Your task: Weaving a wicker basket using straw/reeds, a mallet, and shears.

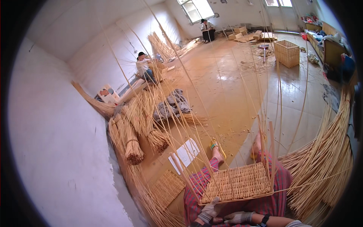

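A woven wicker panel (236,181) with long upright stakes (279,94) rising from it lies across my lap, over striped red and purple fabric (280,178). My left hand (208,210), in a pale knit glove, is closed at the panel's near left edge, thumb up against it. My right hand (237,217), also gloved and wearing a black wristband, is just below the near edge with curled fingers. A small reddish-brown shape between the hands is too hidden to name. My feet (216,151) in yellow sandals stand beyond the panel.
Reed bundles (128,142), a grey cloth (170,106), a white board (177,160) and another woven panel (162,191) lie left; loose reeds (321,162) fill the right. Two people (144,68) (208,32) sit farther back. A tall basket (286,53) stands near a cluttered bench (317,41).
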Tool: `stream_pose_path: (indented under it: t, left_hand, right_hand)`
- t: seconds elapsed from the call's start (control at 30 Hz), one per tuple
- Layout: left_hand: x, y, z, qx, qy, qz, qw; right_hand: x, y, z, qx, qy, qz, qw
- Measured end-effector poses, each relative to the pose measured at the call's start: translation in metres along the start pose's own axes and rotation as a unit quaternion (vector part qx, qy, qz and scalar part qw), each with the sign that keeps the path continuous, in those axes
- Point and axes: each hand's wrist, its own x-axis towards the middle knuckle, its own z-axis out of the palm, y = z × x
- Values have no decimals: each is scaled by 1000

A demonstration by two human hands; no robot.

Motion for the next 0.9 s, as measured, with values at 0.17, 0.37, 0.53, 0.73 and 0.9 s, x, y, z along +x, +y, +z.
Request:
stream_pose_path:
  t: [0.17,0.37,0.53,0.73,0.9]
  left_hand:
    - [1,0,-5,-33,-23,-41,998]
    - [13,-4,-22,-51,-66,-51,995]
    - [11,-1,-23,-96,-63,-107,988]
    - [19,-6,-17,-38,-34,-30,998]
    - [17,-8,-33,-59,-18,-51,997]
  right_hand:
    - [2,4,3,-13,6,-4,1000]
    - [3,-9,3,-31,9,16,999]
    - [3,-2,9,42,6,55,998]
    - [12,19,9,124,5,27,992]
    - [4,-33,-5,38,-23,62,997]
